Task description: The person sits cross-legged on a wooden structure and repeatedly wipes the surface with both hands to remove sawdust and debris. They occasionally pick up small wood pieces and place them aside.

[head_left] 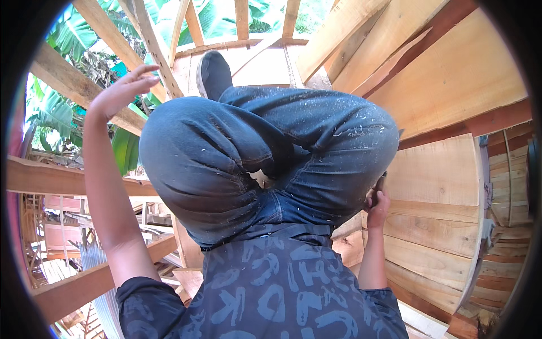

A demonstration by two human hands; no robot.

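Observation:
My left hand (pixel 125 91) is raised at the far left, its fingers stretched out and nothing in them. Its fingertips are close to a slanting wooden post (pixel 153 48); whether they touch it I cannot tell. Low beside my right thigh, my right hand (pixel 378 210) is closed around a slim dark handle-like thing (pixel 381 182). Much of that thing is hidden by my hand and leg, so its kind does not show. My bent legs in dark, dust-flecked trousers (pixel 197 152) fill the middle.
Wooden planks (pixel 432 217) form a wall on the right, with wide boards (pixel 451 73) slanting above. On the left, horizontal beams (pixel 73 176) cross an open frame. Broad green leaves (pixel 73 34) show beyond it. My dark shoe (pixel 214 73) rests ahead near pale boards.

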